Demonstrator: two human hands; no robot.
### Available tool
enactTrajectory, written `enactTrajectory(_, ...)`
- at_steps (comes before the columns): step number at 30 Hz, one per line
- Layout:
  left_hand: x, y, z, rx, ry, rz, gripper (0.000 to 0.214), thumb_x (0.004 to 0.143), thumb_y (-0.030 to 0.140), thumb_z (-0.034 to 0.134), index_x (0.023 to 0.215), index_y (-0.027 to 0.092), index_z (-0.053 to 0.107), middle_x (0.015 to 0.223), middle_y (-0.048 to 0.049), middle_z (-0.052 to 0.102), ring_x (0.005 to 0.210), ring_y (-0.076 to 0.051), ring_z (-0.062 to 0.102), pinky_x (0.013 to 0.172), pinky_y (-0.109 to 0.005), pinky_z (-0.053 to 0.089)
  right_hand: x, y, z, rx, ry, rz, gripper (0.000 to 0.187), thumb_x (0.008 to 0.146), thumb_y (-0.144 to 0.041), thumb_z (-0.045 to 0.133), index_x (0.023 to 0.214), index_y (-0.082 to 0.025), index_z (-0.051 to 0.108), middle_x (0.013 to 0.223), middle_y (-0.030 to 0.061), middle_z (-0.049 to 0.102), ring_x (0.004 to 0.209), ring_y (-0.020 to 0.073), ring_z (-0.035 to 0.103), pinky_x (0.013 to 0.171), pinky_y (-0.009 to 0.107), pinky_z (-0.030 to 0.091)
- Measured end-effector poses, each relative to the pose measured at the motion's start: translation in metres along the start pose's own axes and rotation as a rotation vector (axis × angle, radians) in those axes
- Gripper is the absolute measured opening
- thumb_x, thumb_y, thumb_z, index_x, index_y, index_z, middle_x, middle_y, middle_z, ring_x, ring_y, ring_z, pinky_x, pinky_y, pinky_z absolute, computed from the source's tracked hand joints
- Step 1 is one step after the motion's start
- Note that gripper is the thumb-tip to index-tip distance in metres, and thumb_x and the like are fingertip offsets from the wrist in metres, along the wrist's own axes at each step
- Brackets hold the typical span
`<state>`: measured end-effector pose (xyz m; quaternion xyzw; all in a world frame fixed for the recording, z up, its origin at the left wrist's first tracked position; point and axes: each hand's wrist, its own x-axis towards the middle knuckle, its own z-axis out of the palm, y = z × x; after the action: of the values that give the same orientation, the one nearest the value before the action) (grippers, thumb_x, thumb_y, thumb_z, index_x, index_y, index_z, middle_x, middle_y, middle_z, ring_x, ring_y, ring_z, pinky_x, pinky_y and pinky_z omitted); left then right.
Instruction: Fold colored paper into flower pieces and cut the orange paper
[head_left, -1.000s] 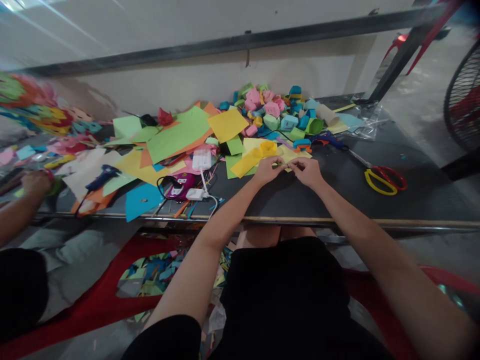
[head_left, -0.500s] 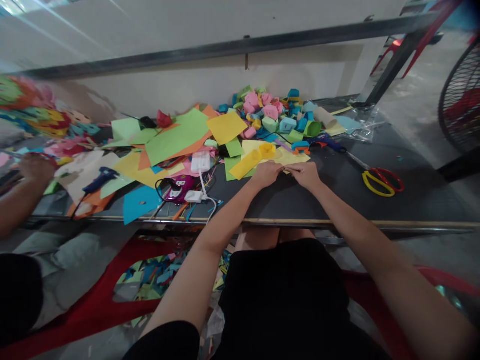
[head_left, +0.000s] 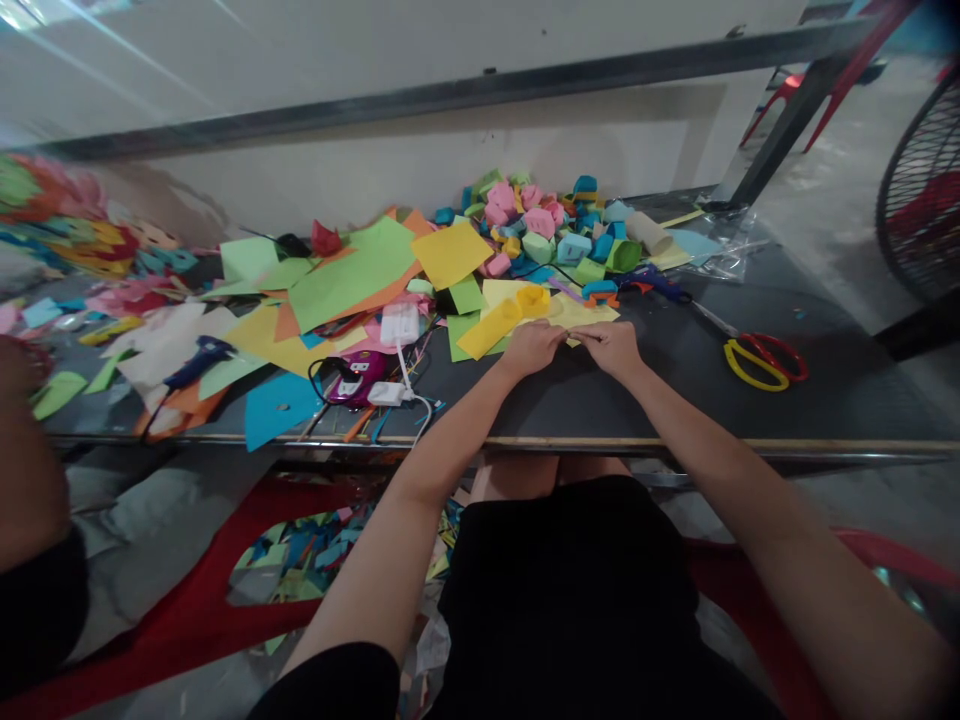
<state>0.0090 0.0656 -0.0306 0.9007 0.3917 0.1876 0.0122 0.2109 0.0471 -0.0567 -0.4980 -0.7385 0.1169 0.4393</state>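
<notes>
My left hand [head_left: 534, 346] and my right hand [head_left: 609, 347] meet fingertip to fingertip just above the near part of the table. Both are closed in a pinch on something small, which the fingers hide. Right behind them lie pale yellow paper sheets [head_left: 592, 310]. A yellow paper strip [head_left: 491, 331] with a curled yellow end [head_left: 533, 299] rests beside my left hand, on top of green paper. Scissors [head_left: 757, 362] with red and yellow handles lie to the right of my right hand.
Folded paper pieces [head_left: 541, 222] are heaped at the back. A blue glue gun [head_left: 652, 283] lies near the scissors, another glue gun [head_left: 199, 360] farther left. A purple power strip [head_left: 360, 378] with cords sits left. A co-worker's arm [head_left: 26, 460] is at the left edge; a fan [head_left: 922, 200] stands right.
The co-worker's arm at the left has drawn back toward the edge of the view, uncovering green paper pieces. My two hands stay pinched together in nearly the same place.
</notes>
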Motion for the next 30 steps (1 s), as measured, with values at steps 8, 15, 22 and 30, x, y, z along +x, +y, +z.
enactTrajectory(8,0.001,-0.005,0.005,0.035,-0.023,-0.02,0.03,0.102,0.026,0.046,0.099,0.017,0.075,0.087,-0.0114,0.071,0.083,-0.023,0.064,0.069,-0.032,0.042,0.002,-0.006,0.002,-0.018,0.008,0.052,0.012,0.086,-0.029,0.076,0.092,-0.033,0.086,0.092,-0.0014,0.082,0.087,0.0251,0.08,0.077,0.033,0.062)
enactTrajectory(15,0.002,-0.009,0.011,-0.008,-0.013,0.02,0.031,0.102,0.025,0.044,0.098,0.016,0.073,0.084,-0.011,0.07,0.083,-0.023,0.065,0.072,-0.033,0.044,0.001,-0.01,0.001,-0.013,0.013,0.068,0.012,0.088,-0.029,0.075,0.091,-0.033,0.086,0.095,-0.0009,0.082,0.088,0.024,0.08,0.081,0.033,0.062)
enactTrajectory(22,0.002,-0.009,0.014,-0.291,0.14,-0.119,0.032,0.102,0.037,0.052,0.118,0.016,0.07,0.092,-0.0085,0.074,0.086,-0.019,0.066,0.079,-0.031,0.047,0.002,-0.018,-0.001,0.036,0.125,0.018,0.017,0.094,-0.038,0.068,0.097,-0.035,0.085,0.1,-0.0013,0.082,0.098,0.0244,0.079,0.089,0.037,0.062)
enactTrajectory(30,0.003,-0.017,0.013,-0.755,0.281,-0.187,0.047,0.095,0.051,0.062,0.13,0.019,0.065,0.104,-0.0082,0.077,0.092,-0.016,0.069,0.079,-0.027,0.049,0.007,-0.008,0.0,0.094,0.22,0.117,0.028,0.093,-0.043,0.067,0.11,-0.027,0.082,0.099,0.005,0.082,0.076,0.0191,0.075,0.071,0.032,0.061)
